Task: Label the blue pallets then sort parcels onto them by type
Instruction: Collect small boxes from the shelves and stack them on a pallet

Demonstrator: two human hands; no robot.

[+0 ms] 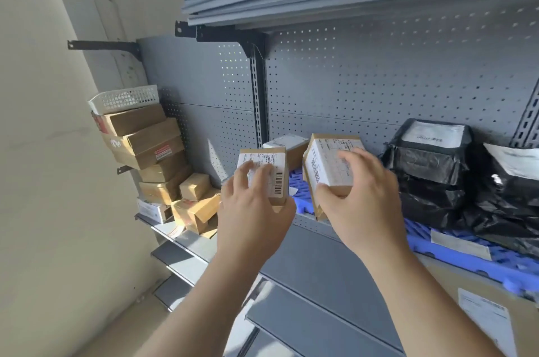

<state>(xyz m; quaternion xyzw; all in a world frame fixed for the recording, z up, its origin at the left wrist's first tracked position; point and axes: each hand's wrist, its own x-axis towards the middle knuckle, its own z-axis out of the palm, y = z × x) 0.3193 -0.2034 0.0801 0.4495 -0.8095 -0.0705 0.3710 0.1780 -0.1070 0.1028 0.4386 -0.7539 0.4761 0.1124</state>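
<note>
far left: basket [124,98], white, on top of a leaning stack [151,149] of brown boxes at the shelf end. unsorted stock, by my reckoning.

left hand [253,205]: fingers curled round the left box [267,173], a small brown parcel, label facing me, held off the shelf just left of the pallet's edge.

centre: pallet [302,196], blue, a bare patch showing between my two boxes. back box [287,142] sits by the pegboard, mostly covered.

right hand [361,196]: thumb under, fingers spread over the label of the right box [329,161], same brown sort, tilted, held over the pallet's left part.

right: bags [428,170], black, piled on the pallet. a slip [460,244] lies at its front edge, likely the label, so labelling looks done here.

step in hand: sorting, both boxes on their way to the box end of the pallet.

next move calls for: lowering both flat beside the back box, clear of the bags, neither overhanging the edge.

hard to make out: print on every label and on the slip is unreadable. one pallet or two butted together, i cannot tell. the right box's lower corner is covered by my hand. the pallet's right end and the carton [481,313] at bottom right run out of frame.
</note>
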